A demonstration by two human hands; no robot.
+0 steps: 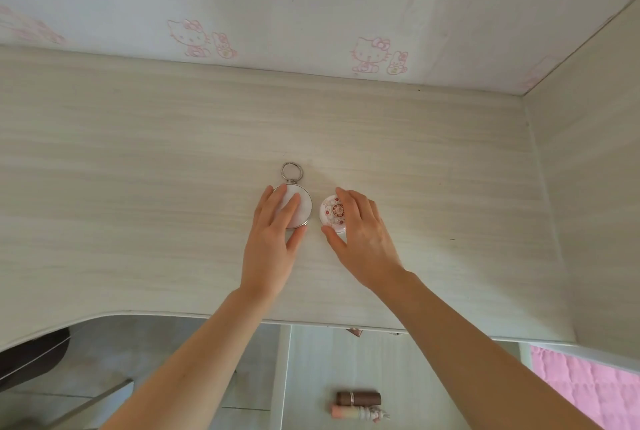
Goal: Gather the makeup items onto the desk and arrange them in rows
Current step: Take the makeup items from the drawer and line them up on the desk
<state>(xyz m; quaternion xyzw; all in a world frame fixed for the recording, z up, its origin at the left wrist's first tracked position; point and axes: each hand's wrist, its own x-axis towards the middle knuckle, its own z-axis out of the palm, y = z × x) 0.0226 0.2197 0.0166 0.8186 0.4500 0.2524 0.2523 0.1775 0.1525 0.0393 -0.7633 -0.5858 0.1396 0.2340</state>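
Your left hand (273,235) lies on the white round compact (304,205), fingers laid straight across its lid and thumb against its near rim; the compact's metal ring (292,170) points away from you toward the wall. Just beside it, apart by a narrow gap, your right hand (360,232) arches over the smaller floral compact (330,213), thumb at the near edge and fingers curled over the far side, pinching it. Both compacts rest flat near the middle of the pale wood-grain counter (138,187), which meets cartoon-cat wallpaper (311,14) behind and a plain panel on the right. Below the counter's front edge, on a lower pale surface (311,377), a brown tube (358,397) and a pink tube (349,411) lie side by side, touching. Your right palm hides much of the floral lid, and pink quilted fabric (581,381) is cut off at the lower right corner.
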